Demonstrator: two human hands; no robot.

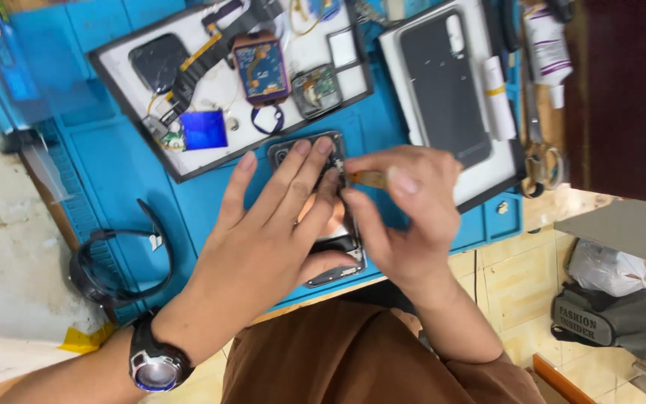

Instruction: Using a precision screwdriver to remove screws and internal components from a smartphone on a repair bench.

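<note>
Head view: near the middle of the frame an opened phone (pixel 321 217) lies on the blue mat (pixel 114 164) that covers the table. The left hand (pixel 271 224) rests flat on it with fingers spread wide, holding it down. The right hand (pixel 405 213) pinches a small yellowish tool (pixel 368 178) between thumb and forefinger, its tip touching the phone's upper right edge.

What could go wrong, as I judge it: the tool's tip sits right at the edge of the phone's insides, so a hard push or a slip could scratch or tear a small part there. The phone's lower end lies close to the table's near edge, so a shove from the left hand could slide it off toward the lap. The loose parts on the tray (pixel 140 120) in the upper left are small and unfixed; a bump from a forearm could scatter them.

Counted: one opened phone under the hands; one tool; two trays, the second (pixel 405 75) in the upper right carrying a dark phone back (pixel 443 82); one blue square part (pixel 203 129); one wristwatch (pixel 155 366) worn on the left wrist; one black watch strap (pixel 117 265) lying at the left; one white tube (pixel 547 49) and one pair of scissors (pixel 540 142) at the upper right.
</note>
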